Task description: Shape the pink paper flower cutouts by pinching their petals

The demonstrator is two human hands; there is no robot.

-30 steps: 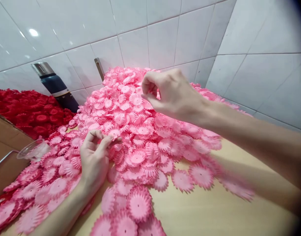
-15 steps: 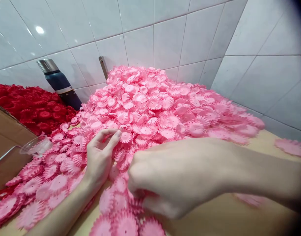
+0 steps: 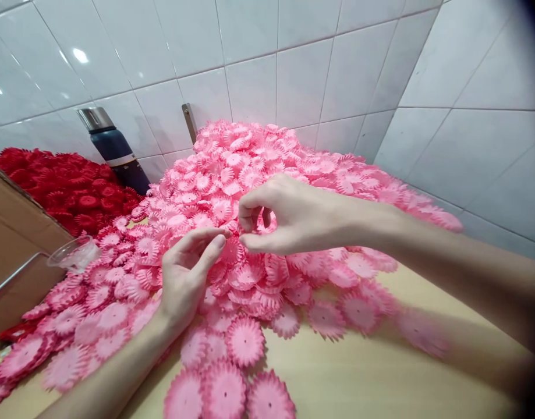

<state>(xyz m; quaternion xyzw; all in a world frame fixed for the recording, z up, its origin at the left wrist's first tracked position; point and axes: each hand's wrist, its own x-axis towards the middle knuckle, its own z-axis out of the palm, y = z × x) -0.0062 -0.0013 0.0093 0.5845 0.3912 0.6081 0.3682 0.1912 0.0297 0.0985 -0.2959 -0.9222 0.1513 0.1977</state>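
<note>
A big heap of pink paper flower discs (image 3: 267,174) covers the wooden table (image 3: 358,378) up to the tiled wall. My left hand (image 3: 186,276) rests on the heap's front, thumb and forefinger pinched together at a disc's edge. My right hand (image 3: 289,215) hovers just to its right, fingers curled in a pinch above the discs; what it pinches, if anything, is too small to make out. The two sets of fingertips almost meet.
A heap of red flower discs (image 3: 66,186) lies at the left behind a cardboard box (image 3: 14,244). A dark blue flask with a metal cap (image 3: 112,148) stands against the wall. A clear plastic cup (image 3: 73,253) lies by the box. Loose pink discs dot the table's front.
My right hand went from the top of the heap down close to the camera, then back up to meet the left hand's fingertips. The left hand stayed put.
</note>
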